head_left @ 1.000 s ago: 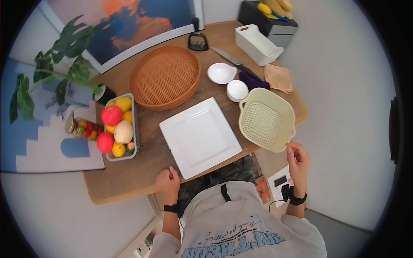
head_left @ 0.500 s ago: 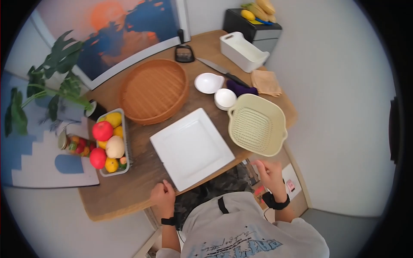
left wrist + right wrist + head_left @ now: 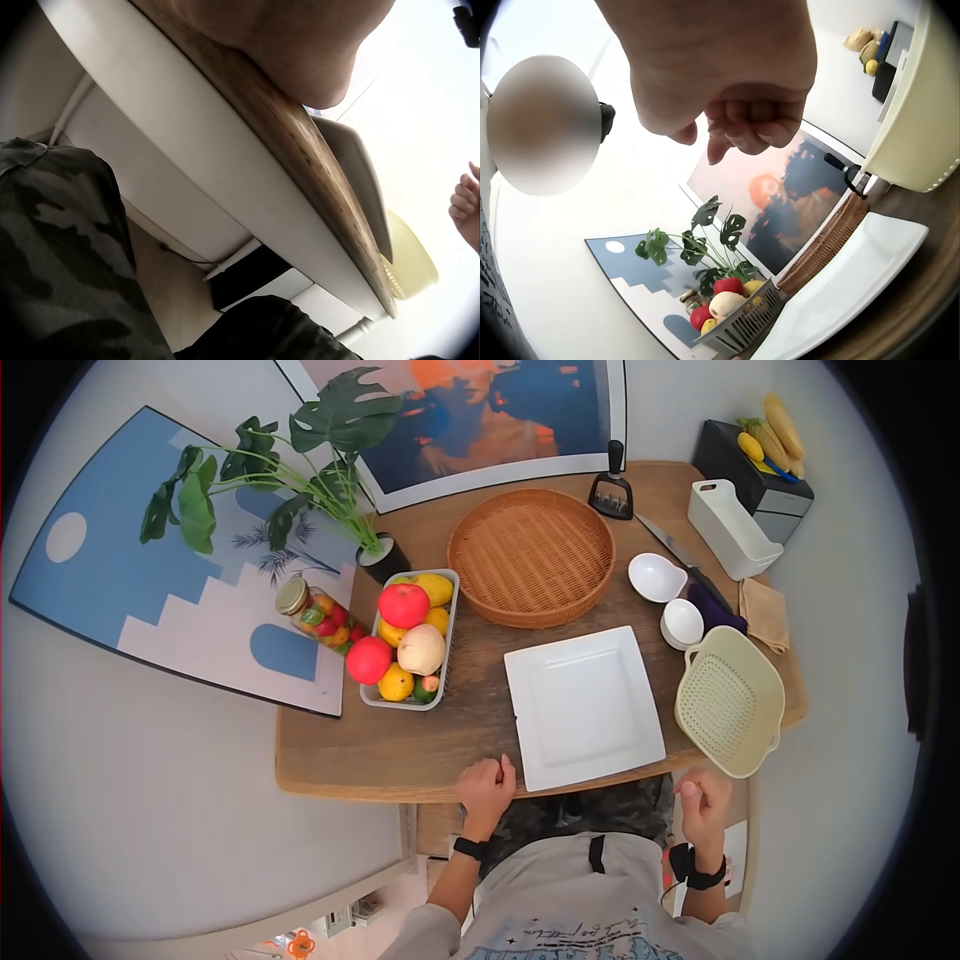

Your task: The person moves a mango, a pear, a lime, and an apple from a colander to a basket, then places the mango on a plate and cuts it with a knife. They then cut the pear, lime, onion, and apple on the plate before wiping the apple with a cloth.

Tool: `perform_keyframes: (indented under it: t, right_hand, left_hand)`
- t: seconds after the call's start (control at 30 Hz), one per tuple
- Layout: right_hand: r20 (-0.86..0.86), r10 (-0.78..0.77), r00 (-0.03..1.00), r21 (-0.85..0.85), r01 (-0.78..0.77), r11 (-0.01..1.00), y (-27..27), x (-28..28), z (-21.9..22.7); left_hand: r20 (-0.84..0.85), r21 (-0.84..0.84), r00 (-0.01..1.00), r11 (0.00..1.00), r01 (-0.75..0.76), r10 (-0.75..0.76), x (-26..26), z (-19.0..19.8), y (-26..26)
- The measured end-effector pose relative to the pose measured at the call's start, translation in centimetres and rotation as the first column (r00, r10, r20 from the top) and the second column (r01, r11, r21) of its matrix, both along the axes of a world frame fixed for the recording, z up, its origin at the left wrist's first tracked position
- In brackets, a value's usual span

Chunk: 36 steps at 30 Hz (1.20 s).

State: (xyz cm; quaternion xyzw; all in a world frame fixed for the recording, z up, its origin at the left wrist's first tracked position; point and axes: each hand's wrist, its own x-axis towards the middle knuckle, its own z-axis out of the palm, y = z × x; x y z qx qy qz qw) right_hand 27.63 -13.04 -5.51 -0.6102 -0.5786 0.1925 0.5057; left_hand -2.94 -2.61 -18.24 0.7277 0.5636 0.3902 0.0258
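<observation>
Resting at the front table edge, my left hand (image 3: 486, 790) has loosely curled fingers and holds nothing; the square white plate (image 3: 585, 708) lies just to its right. My right hand (image 3: 705, 802) hangs loosely curled and empty in front of the table, by the near side of the pale yellow perforated basket (image 3: 730, 700). In the right wrist view the curled fingers (image 3: 754, 127) have nothing between them, and the basket (image 3: 922, 112) stands at the right. The left wrist view has the underside of the left hand (image 3: 300, 45) over the wooden edge.
A round wicker tray (image 3: 532, 555) sits behind the plate. Left are a fruit basket (image 3: 452, 650), a jar (image 3: 318, 615) and a potted plant (image 3: 380, 555). Back right: white bowls (image 3: 657, 577), a knife (image 3: 665, 540), a cloth (image 3: 765, 615) and a white bin (image 3: 733, 530).
The head view has swung, so the table's things appear farther right. My right hand has come away from the basket's rim, its fingers more curled. My left hand stays at the table edge.
</observation>
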Motion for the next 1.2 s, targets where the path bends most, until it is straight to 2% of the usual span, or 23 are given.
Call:
perform_keyframes:
  t: [0.23,0.63,1.2]
  right_hand:
    - [0.010,0.064,0.998,-0.050,-0.063,0.997,0.4,-0.5,-0.1]
    - [0.016,0.128,0.992,-0.026,-0.128,0.991,0.7,-1.0,-0.3]
    - [0.015,0.109,0.994,-0.091,-0.107,0.990,0.1,-1.2,-0.1]
  left_hand:
    - [-0.026,0.010,1.000,1.000,0.003,-0.003,-0.2,-0.5,0.1]
    - [-0.025,0.008,1.000,1.000,-0.006,0.007,-0.1,-0.5,0.0]
    - [0.000,0.024,1.000,1.000,-0.009,0.009,0.0,-0.4,0.1]
